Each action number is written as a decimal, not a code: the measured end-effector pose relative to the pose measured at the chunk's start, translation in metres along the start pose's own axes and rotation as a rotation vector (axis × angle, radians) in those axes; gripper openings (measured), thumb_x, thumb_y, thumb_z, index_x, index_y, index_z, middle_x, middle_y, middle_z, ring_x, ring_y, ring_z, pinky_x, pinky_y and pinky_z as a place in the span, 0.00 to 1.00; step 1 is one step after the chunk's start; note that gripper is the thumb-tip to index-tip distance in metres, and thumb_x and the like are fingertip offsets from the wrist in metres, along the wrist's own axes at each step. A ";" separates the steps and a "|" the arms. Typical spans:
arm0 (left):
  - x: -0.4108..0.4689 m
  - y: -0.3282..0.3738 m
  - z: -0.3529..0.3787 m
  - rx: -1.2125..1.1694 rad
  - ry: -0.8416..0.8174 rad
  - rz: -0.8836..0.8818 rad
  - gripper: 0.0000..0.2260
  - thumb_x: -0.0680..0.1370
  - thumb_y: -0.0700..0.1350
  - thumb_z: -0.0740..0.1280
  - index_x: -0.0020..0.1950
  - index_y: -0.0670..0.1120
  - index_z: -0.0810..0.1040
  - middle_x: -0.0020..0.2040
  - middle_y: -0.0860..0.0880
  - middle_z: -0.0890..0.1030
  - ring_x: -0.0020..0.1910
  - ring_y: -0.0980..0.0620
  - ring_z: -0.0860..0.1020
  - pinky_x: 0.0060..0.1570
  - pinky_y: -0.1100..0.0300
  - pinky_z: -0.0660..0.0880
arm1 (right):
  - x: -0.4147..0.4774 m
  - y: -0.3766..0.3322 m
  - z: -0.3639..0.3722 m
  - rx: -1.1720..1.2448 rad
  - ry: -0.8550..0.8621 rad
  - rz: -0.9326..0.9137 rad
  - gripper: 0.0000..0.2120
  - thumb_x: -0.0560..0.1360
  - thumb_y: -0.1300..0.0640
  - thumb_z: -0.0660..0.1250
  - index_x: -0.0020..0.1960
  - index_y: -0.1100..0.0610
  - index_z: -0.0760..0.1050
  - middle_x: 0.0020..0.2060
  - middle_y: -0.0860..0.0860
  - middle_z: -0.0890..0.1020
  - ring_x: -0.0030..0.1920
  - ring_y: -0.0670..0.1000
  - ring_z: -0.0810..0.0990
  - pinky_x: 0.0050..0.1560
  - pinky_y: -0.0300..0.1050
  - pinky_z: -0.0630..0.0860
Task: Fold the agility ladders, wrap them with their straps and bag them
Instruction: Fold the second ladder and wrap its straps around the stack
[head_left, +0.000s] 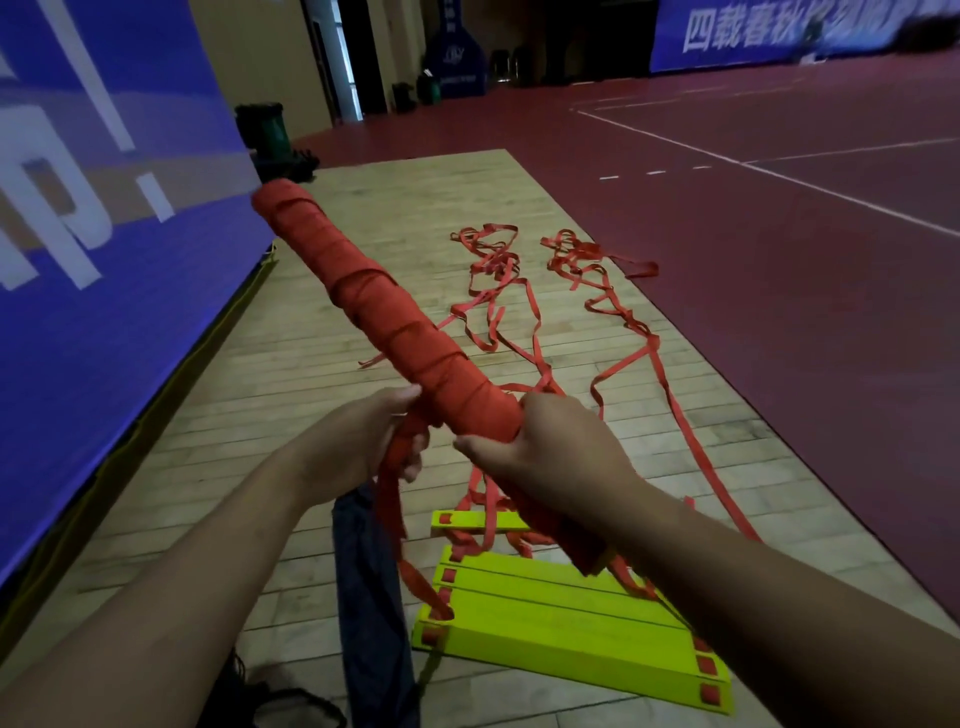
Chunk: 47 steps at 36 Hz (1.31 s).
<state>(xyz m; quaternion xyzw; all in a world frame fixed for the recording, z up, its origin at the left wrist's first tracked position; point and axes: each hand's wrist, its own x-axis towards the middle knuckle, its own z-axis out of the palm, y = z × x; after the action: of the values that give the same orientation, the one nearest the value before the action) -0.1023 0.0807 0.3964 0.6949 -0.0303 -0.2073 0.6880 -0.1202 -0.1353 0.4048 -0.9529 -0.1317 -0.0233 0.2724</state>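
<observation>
The wrapped bundle (374, 306) points away and leftward; right hand (561, 452) grips its near part, left hand (353, 447) pinches the strap tail (387, 519)

The wrapped bundle (384, 317) is showing a matt red skin of flat woven webbing, wound in overlapping bands. The strap tail (387, 499) hanging from it and the loose straps (519, 291) are looking like the same soft, dull cloth. The rungs (561, 629) are gleaming faintly as smooth yellow-green plastic. The floor strip (363, 244) is showing pale wood planks with a satin finish; the red court surface (753, 270) is lying matt. The bag (369, 623) is looking like dark, dull cloth.
</observation>
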 end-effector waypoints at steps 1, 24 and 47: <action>0.003 0.000 0.007 -0.032 0.016 0.018 0.24 0.74 0.59 0.65 0.58 0.41 0.73 0.35 0.46 0.72 0.29 0.50 0.73 0.32 0.59 0.74 | -0.004 0.000 0.000 -0.094 0.045 -0.014 0.29 0.72 0.29 0.66 0.49 0.57 0.73 0.40 0.50 0.80 0.40 0.53 0.81 0.40 0.50 0.78; 0.000 0.007 0.000 -0.187 0.119 0.184 0.33 0.54 0.59 0.81 0.53 0.44 0.81 0.47 0.43 0.83 0.46 0.45 0.83 0.53 0.47 0.78 | -0.009 -0.019 -0.007 1.026 -0.509 0.253 0.14 0.75 0.48 0.73 0.45 0.60 0.80 0.34 0.55 0.84 0.30 0.51 0.82 0.34 0.41 0.79; 0.009 0.002 0.020 -0.028 0.258 0.086 0.23 0.68 0.60 0.73 0.49 0.42 0.77 0.32 0.48 0.78 0.30 0.53 0.74 0.29 0.63 0.71 | -0.003 -0.009 -0.001 0.570 -0.145 0.143 0.21 0.77 0.41 0.69 0.59 0.55 0.71 0.44 0.48 0.80 0.42 0.48 0.81 0.44 0.47 0.81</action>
<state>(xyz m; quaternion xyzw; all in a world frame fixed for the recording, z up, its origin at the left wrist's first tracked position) -0.1005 0.0594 0.3969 0.7042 0.0314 -0.0870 0.7040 -0.1254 -0.1290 0.4099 -0.8440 -0.0847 0.1018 0.5198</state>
